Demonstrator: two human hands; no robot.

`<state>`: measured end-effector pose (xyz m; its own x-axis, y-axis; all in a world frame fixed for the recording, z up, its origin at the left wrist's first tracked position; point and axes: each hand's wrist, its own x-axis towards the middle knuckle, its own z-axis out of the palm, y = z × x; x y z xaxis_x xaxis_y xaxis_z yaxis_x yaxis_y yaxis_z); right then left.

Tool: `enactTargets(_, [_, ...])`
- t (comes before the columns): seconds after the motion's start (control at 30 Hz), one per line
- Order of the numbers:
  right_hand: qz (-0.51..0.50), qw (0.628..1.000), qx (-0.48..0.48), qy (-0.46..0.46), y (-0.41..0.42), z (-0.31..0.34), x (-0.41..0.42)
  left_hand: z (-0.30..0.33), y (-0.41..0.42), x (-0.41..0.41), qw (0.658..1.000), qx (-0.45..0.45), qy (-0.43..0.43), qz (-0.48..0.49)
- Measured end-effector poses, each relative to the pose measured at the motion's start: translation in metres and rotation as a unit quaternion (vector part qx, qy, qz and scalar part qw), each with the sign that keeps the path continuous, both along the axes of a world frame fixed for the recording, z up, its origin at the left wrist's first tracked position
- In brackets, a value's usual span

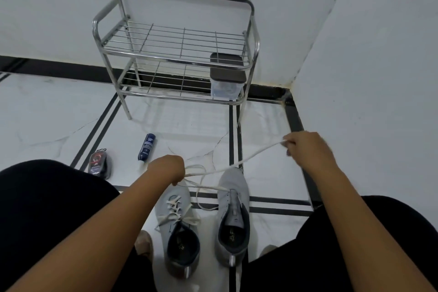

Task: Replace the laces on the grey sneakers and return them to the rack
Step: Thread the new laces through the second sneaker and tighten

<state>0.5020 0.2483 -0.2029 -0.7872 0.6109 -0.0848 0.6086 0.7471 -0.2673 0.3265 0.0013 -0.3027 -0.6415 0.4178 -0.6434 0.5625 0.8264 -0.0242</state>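
Two grey sneakers stand side by side on the floor between my knees, toes pointing away. The left sneaker is laced with a white lace, its ends loose. The right sneaker has almost bare eyelets. A white lace runs from its front eyelets up to both hands. My left hand grips one end above the left shoe's toe. My right hand pinches the other end, pulled out to the right and away from the shoe. The metal rack stands against the wall ahead.
A clear box with a dark lid sits on the rack's lower shelf at the right. A blue tube and a dark shoe-polish container lie on the tiled floor at the left. Walls form a corner at the right.
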Motion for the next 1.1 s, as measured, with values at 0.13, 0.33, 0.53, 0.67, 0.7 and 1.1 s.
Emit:
enactTargets(0.13, [0.075, 0.991, 0.042, -0.104, -0.032, -0.017, -0.012, 0.004, 0.014, 0.011, 0.983, 0.181, 0.029, 0.023])
enactTargets(0.33, [0.208, 0.940, 0.218, -0.158, -0.078, -0.031, -0.027, 0.024, 0.046, 0.053, 0.864, 0.444, -0.223, 0.083])
enactTargets(0.53, [0.144, 0.968, 0.152, -0.136, -0.072, -0.045, -0.030, 0.012, 0.054, 0.055, 0.841, 0.482, -0.204, 0.139])
enactTargets(0.67, [0.000, 0.981, 0.016, -0.192, -0.056, -0.089, -0.021, 0.003, 0.048, 0.049, 0.866, 0.445, -0.151, 0.171])
enactTargets(0.7, [-0.034, 0.976, -0.039, -0.210, -0.057, -0.107, -0.018, -0.001, 0.046, 0.049, 0.871, 0.433, -0.145, 0.178])
enactTargets(1.1, [-0.050, 0.931, -0.236, -0.273, -0.105, -0.215, 0.018, -0.097, 0.032, 0.101, 0.878, 0.323, -0.159, 0.315])
